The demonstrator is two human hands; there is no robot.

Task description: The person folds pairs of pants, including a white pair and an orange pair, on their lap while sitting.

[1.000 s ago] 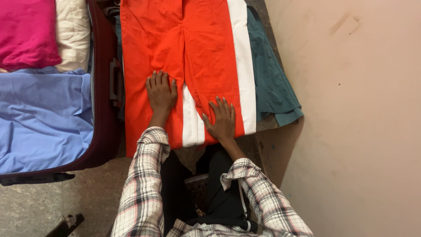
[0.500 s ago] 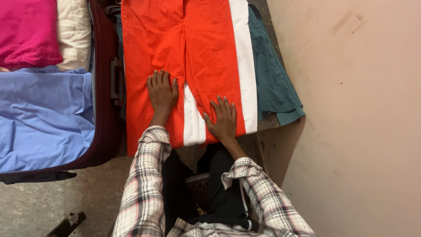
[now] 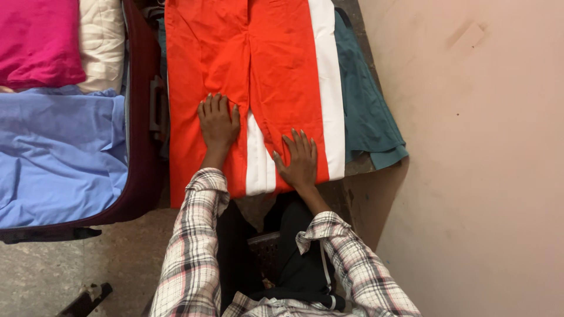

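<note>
Beside an open maroon suitcase (image 3: 141, 147), red trousers (image 3: 235, 70) are lying flat, unfolded; left hand (image 3: 218, 123) and right hand (image 3: 299, 158) are pressing down, fingers spread, near the hems; folding and packing seemingly remain.

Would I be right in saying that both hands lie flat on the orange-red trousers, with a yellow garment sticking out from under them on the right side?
Not quite: the garment sticking out from under the orange-red trousers on the right side is dark teal green, not yellow, as the head view shows. The rest holds: the left hand and the right hand both lie flat on the trousers.
</note>
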